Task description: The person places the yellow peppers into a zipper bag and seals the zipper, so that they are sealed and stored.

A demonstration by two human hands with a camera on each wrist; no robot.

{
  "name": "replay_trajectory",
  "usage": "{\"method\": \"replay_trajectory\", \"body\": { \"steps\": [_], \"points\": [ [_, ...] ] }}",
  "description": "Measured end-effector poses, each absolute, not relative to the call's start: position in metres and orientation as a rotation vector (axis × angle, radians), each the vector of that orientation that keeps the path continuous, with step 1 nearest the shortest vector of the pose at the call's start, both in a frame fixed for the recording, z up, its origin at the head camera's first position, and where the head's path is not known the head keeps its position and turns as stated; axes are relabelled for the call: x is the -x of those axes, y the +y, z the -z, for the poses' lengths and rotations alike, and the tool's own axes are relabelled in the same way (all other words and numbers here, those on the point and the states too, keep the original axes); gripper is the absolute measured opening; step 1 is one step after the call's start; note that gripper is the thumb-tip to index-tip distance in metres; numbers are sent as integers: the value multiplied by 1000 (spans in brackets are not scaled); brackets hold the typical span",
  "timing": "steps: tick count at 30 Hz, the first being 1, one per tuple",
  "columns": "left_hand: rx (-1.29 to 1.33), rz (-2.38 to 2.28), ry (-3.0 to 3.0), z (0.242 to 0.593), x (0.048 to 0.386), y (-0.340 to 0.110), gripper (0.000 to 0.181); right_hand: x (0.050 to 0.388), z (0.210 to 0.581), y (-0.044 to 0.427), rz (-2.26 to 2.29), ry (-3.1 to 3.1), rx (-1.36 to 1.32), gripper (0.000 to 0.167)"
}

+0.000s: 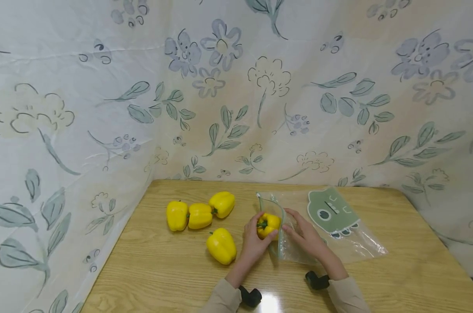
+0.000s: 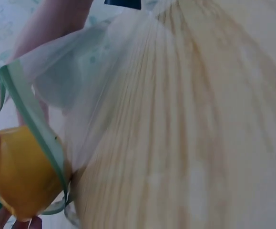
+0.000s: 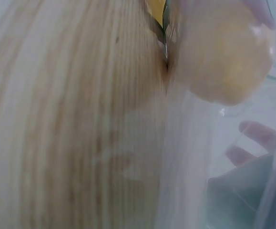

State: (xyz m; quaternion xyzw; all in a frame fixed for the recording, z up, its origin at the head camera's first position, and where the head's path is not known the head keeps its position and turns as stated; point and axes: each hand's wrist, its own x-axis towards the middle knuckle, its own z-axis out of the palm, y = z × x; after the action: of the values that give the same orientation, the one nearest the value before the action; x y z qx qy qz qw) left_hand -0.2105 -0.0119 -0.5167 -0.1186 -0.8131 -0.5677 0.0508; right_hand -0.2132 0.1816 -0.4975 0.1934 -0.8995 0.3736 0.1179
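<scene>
In the head view, my left hand grips a yellow bell pepper at the mouth of a clear zip bag. My right hand holds the bag's green-edged opening apart, with thumb and fingers at its rim. The bag lies flat on its right part, where a green cartoon face is printed. In the left wrist view, the pepper sits partly behind the green zip strip. Through the plastic in the right wrist view, the pepper looks blurred.
Three yellow bell peppers stand in a row at the back left of the wooden table. Another yellow bell pepper lies just left of my left hand. A flowered cloth hangs behind the table.
</scene>
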Motion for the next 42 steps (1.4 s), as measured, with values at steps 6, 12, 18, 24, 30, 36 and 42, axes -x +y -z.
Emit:
{"method": "replay_trajectory", "body": {
  "steps": [6,12,18,24,30,36,42],
  "points": [
    [409,1767,-2516,511,211,-18,80,213,498,184,-1089,-2638,-564,50],
    [437,1768,-2526,505,212,-20,81,213,496,185,-1125,-2641,-559,51],
    [484,1767,-2515,507,220,-19,78,216,495,183,-1149,-2632,-581,51],
    [478,1809,-2470,504,224,-16,75,216,492,180,-1143,-2634,-579,51],
    [455,1851,-2466,506,227,-14,74,215,491,178,-1144,-2654,-561,50],
    [489,1869,-2456,507,229,-13,72,214,489,176,-1156,-2643,-557,49],
    [557,1817,-2439,511,231,-11,70,213,488,174,-1154,-2627,-577,48]
  ]
}}
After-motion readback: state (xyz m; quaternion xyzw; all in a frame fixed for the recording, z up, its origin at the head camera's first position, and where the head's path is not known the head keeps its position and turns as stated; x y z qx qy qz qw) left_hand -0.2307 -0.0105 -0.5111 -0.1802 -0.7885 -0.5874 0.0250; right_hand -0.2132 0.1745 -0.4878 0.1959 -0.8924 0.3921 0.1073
